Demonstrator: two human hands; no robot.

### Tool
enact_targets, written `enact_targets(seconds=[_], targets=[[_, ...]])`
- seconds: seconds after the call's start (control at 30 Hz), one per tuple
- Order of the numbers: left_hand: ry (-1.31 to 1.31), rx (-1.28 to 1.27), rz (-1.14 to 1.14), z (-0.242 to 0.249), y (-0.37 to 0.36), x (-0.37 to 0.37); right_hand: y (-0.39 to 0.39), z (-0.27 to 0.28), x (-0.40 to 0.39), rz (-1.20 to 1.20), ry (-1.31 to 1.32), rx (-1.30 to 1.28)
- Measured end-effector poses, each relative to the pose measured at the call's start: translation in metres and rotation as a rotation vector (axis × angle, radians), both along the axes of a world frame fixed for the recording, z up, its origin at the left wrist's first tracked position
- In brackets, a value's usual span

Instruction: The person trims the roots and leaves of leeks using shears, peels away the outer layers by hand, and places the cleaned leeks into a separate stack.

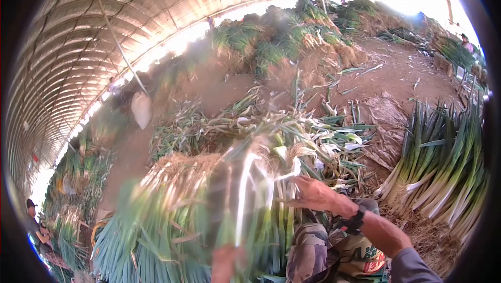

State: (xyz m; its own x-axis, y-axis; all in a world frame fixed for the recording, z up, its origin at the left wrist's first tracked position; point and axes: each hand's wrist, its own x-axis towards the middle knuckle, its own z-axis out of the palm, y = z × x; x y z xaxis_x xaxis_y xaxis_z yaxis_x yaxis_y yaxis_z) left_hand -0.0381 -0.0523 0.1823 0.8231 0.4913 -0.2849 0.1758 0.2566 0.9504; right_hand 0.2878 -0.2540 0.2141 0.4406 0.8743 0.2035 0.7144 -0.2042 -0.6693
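In the lower middle my left hand (228,263), smeared by motion, is closed at the lower part of a long green onion (241,207), whose white stalk rises above it. My right hand (315,195), with a dark watch at the wrist, is to the right of that stalk. Its fingers are bent together against a pale strip of onion leaf (292,171); the exact grip is blurred. Left of both hands stands a thick pile of green onions (162,215), roots up and green leaves down. Trimmed leaves and stalks (334,139) lie in a heap just beyond.
Another stack of green onions (443,163) leans at the right, near a brown sheet (383,126). Big onion heaps (292,32) stand farther back on the dirt floor (386,66). A white bag (141,109) is beside a pole. Another person (39,231) is at the far left.
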Motion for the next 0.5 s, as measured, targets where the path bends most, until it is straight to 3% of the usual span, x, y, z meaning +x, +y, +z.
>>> enact_targets(seconds=[0.03,0.13,0.23,0.3,0.33,0.43,0.5], targets=[[0.063,0.022,-0.054,0.003,-0.002,0.000,0.009,0.022,-0.004,0.035,0.175,0.074],[-0.067,-0.039,-0.062,0.005,-0.024,0.011,0.023,0.049,-0.012,-0.028,0.570,0.175],[-0.041,-0.086,-0.104,-0.001,-0.033,0.015,0.060,-0.002,0.004,-0.112,0.784,0.244],[0.000,-0.133,-0.092,0.010,-0.052,0.019,0.073,-0.028,0.007,-0.213,0.355,0.349],[-0.002,-0.125,-0.063,-0.010,-0.053,0.016,0.095,-0.068,0.028,-0.298,-0.101,0.311],[-0.075,-0.108,-0.162,-0.011,-0.059,0.003,0.070,-0.031,0.056,-0.255,-0.512,-0.191],[-0.084,-0.070,-0.143,0.002,-0.069,-0.007,0.057,-0.015,0.086,-0.377,-0.498,-0.126]])
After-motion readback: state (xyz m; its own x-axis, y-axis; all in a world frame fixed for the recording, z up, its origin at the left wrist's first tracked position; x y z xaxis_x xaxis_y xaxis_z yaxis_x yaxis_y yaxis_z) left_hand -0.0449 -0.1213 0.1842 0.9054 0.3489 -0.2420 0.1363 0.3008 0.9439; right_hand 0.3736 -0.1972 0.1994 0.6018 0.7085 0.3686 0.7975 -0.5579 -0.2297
